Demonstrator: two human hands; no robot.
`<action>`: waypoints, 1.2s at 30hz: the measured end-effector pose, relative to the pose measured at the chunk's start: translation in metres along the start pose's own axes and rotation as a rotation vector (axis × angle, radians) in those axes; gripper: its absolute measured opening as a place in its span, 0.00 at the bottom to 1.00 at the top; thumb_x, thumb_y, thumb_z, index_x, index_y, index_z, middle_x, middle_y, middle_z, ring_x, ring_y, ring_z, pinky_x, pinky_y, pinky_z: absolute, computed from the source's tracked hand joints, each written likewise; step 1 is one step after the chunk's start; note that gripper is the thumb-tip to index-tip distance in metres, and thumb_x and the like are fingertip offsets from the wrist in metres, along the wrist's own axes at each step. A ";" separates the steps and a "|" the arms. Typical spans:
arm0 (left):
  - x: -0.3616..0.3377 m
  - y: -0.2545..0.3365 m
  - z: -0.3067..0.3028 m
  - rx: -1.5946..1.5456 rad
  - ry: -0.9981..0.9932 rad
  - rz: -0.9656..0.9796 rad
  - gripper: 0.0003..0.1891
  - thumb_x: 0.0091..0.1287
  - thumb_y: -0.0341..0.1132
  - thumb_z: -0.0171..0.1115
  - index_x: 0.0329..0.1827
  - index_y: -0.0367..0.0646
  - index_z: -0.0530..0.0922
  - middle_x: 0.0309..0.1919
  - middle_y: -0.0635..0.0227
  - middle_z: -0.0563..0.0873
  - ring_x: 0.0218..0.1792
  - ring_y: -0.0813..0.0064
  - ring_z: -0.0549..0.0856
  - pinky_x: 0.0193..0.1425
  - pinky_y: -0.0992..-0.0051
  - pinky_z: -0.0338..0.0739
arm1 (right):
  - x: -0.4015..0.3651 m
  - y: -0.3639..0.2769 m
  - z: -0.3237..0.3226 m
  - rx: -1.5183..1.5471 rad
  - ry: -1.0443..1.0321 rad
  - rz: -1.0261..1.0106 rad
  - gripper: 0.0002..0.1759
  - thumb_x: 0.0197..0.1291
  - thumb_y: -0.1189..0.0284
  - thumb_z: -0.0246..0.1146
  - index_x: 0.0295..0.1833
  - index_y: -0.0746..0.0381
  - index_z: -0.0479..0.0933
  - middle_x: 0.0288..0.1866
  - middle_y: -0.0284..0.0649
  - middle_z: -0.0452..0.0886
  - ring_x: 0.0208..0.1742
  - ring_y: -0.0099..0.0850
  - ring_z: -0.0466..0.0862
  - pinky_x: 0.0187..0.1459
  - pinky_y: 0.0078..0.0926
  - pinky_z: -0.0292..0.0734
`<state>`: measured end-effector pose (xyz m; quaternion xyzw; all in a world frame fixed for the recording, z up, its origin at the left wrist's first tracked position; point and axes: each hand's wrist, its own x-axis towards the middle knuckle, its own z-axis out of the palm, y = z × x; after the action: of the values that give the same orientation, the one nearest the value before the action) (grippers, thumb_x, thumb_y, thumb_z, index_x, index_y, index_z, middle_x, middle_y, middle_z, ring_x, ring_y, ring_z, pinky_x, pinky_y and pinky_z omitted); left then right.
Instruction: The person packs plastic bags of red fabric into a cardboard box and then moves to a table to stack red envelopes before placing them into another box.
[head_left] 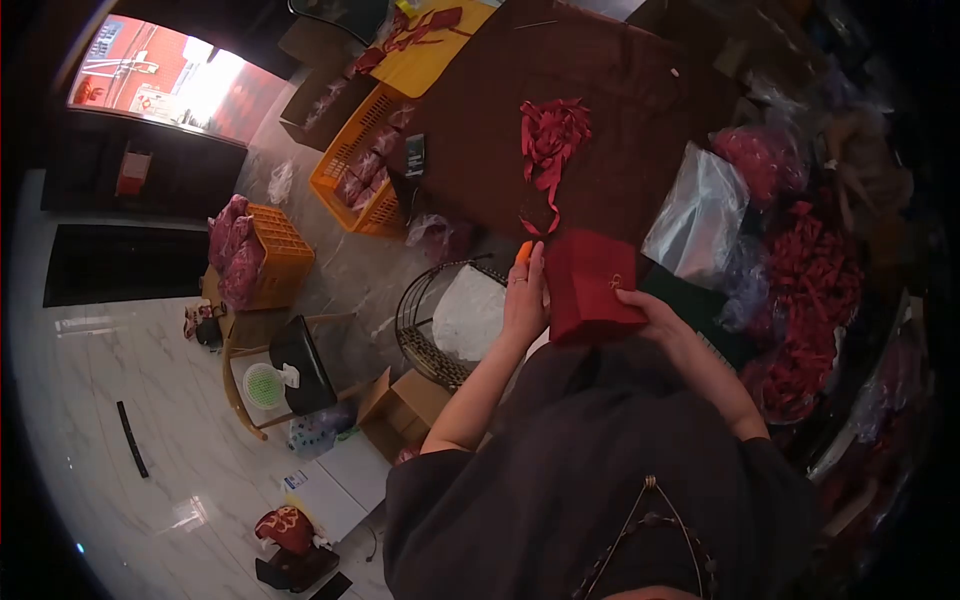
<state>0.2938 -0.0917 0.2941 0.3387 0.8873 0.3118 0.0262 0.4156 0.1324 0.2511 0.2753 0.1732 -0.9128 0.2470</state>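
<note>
Red pouch (590, 282) with a small gold mark on its face sits at the near edge of the desk (620, 90), held between both hands. The left hand (525, 295) lies along the pouch's left edge with its fingers straight and touching the cloth. Its thumb is hidden, so I cannot tell whether it pinches. An orange bit (523, 251) shows at that hand's fingertips (too small to say what it is). The right hand (652, 312) is closed on the pouch's lower right corner, thumb on top.

The desk is covered in dark brown cloth. A loose heap of red ribbons (552, 135) lies on it beyond the pouch, one strand trailing down almost to the pouch's top edge. Just right of the pouch lies a clear plastic bag (700, 215), and further right a larger red pile (812, 290) — its detail is blurred.

Left of the desk, on the marble floor, stand an orange crate (352, 170) of wrapped red goods and a wire basket (418, 325), the latter just beside the left forearm.
</note>
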 end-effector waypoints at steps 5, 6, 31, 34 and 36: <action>0.041 -0.107 0.035 -0.919 -0.152 -0.531 0.31 0.71 0.40 0.59 0.74 0.40 0.60 0.65 0.61 0.74 0.60 0.67 0.77 0.59 0.71 0.74 | 0.077 -0.032 0.007 -0.007 0.104 -0.070 0.30 0.60 0.67 0.68 0.66 0.62 0.68 0.60 0.44 0.78 0.59 0.37 0.80 0.63 0.41 0.74; 0.051 -0.131 0.037 -1.158 -0.135 -0.633 0.30 0.74 0.48 0.54 0.74 0.42 0.62 0.63 0.66 0.76 0.58 0.77 0.77 0.60 0.75 0.72 | 0.099 -0.041 0.012 -0.023 0.146 -0.119 0.31 0.59 0.68 0.69 0.66 0.62 0.68 0.60 0.43 0.78 0.59 0.37 0.80 0.62 0.41 0.74; 0.441 -0.464 0.057 -0.913 -0.177 -0.521 0.34 0.67 0.35 0.62 0.75 0.41 0.61 0.65 0.56 0.76 0.62 0.71 0.77 0.65 0.74 0.70 | 0.586 -0.244 0.094 0.037 0.283 -0.591 0.34 0.53 0.75 0.73 0.63 0.66 0.64 0.57 0.43 0.77 0.55 0.34 0.81 0.58 0.33 0.78; 0.490 -0.475 0.049 -0.704 -0.172 -0.498 0.32 0.68 0.37 0.61 0.75 0.44 0.62 0.65 0.54 0.76 0.64 0.66 0.77 0.66 0.73 0.70 | 0.624 -0.282 0.095 -0.001 0.278 -0.676 0.37 0.52 0.75 0.74 0.65 0.66 0.62 0.57 0.43 0.77 0.55 0.33 0.81 0.57 0.33 0.78; 0.518 -0.476 0.043 -0.426 -0.113 -0.430 0.32 0.67 0.39 0.62 0.74 0.45 0.64 0.64 0.50 0.77 0.63 0.57 0.77 0.66 0.68 0.71 | 0.645 -0.308 0.101 -0.018 0.284 -0.708 0.39 0.51 0.75 0.74 0.66 0.67 0.61 0.57 0.43 0.77 0.55 0.33 0.81 0.57 0.33 0.78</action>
<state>-0.3716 -0.0231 0.0726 0.1467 0.8506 0.4587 0.2113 -0.2631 0.1092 0.0068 0.3199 0.2981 -0.8928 -0.1079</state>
